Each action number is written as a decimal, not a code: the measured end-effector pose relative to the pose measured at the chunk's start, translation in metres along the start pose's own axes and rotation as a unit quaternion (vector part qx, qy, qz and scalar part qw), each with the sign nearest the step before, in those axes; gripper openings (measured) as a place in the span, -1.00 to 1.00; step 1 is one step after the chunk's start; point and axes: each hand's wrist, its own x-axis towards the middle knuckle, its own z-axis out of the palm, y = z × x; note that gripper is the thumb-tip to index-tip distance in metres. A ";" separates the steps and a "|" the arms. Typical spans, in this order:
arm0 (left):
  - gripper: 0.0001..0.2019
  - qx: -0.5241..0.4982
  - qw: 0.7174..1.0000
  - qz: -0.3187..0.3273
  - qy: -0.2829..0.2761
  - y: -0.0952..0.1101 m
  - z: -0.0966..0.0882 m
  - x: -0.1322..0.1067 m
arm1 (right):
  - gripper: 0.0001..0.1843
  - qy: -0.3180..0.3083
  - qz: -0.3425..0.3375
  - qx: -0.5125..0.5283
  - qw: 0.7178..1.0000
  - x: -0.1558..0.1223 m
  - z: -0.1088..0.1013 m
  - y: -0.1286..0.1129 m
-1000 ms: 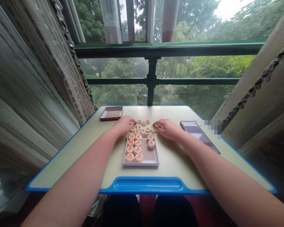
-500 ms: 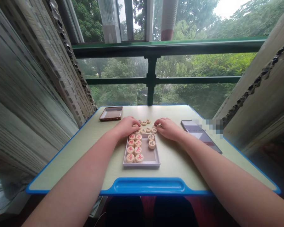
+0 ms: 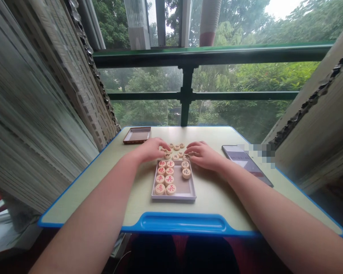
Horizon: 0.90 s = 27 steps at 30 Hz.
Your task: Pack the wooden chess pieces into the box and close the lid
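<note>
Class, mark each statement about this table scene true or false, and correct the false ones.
1. The grey tray holds xiangqi pieces. True.
2. The phone lies left of the grey tray. False: it lies to its right.
3. The left hand and right hand both touch loose pieces beyond the tray. True.
4. The brown tray is stacked on the grey tray. False: it lies apart, at the table's far left.

Tabletop (image 3: 217, 190) pale yellow-green, bright blue edge. Pieces (image 3: 165, 179) light wood, some red-marked, some dark-marked. Box (image 3: 185, 195) grey-white. Lid (image 3: 137, 135) brown, pale inside. Phone (image 3: 245, 163) dark. Railing (image 3: 211, 55) dark green.
</note>
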 end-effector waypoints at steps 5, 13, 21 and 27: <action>-0.74 0.006 1.000 0.007 -0.027 -0.001 0.002 0.000 | -0.70 -0.017 -0.002 -0.006 1.000 -0.001 -0.002 -0.004; -0.69 -0.004 0.999 -0.032 0.032 -0.006 0.008 0.005 | -0.64 0.011 -0.004 -0.005 1.000 -0.001 0.001 0.000; -0.61 0.041 0.997 -0.035 0.047 -0.029 0.017 0.016 | -0.62 0.021 -0.038 0.091 0.995 0.004 0.009 -0.011; -0.59 0.053 0.996 -0.034 0.062 -0.035 0.019 0.020 | -0.63 -0.028 -0.053 0.065 0.996 0.001 0.004 -0.020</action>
